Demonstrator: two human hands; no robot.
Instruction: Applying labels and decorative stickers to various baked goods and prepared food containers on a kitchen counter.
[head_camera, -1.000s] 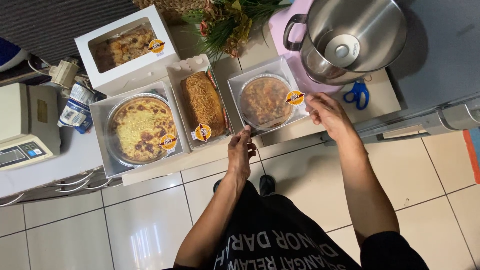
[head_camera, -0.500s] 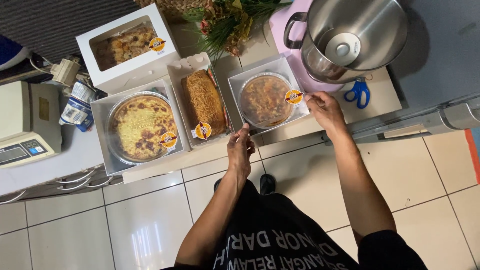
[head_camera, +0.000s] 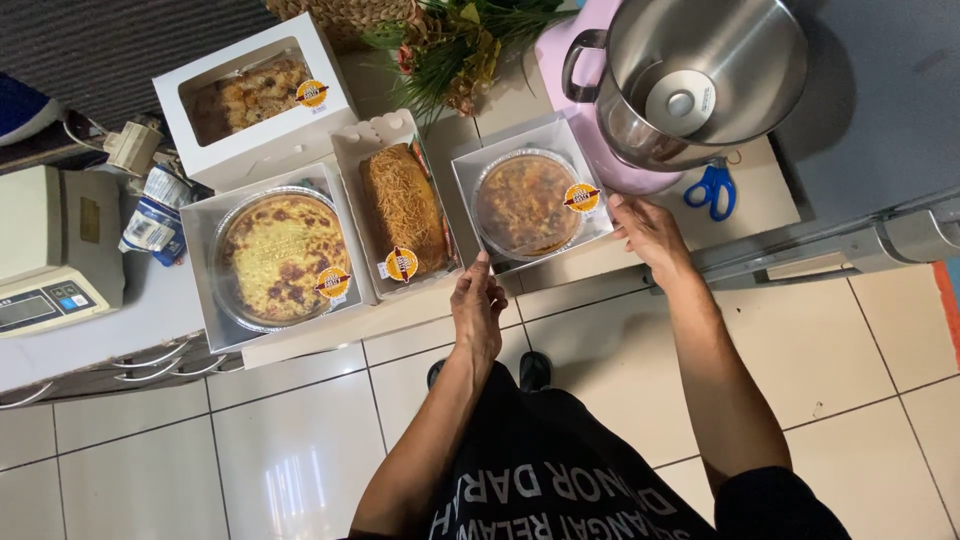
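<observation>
Four white boxes (head_camera: 530, 200), round orange labels (head_camera: 581, 197)

The person wore a black top (head_camera: 560, 470) with large white block lettering across the front, seen upside down from above. The sleeves were short: the right sleeve (head_camera: 770, 505) ended above the elbow, and both forearms were bare. No watch, ring or bracelet showed on the left hand (head_camera: 478, 310) or the right hand (head_camera: 650, 235). The fingers (head_camera: 480, 270) were bare, with short nails. Below the top, two dark shoe tips (head_camera: 533, 368) showed on the pale floor tiles.
</observation>
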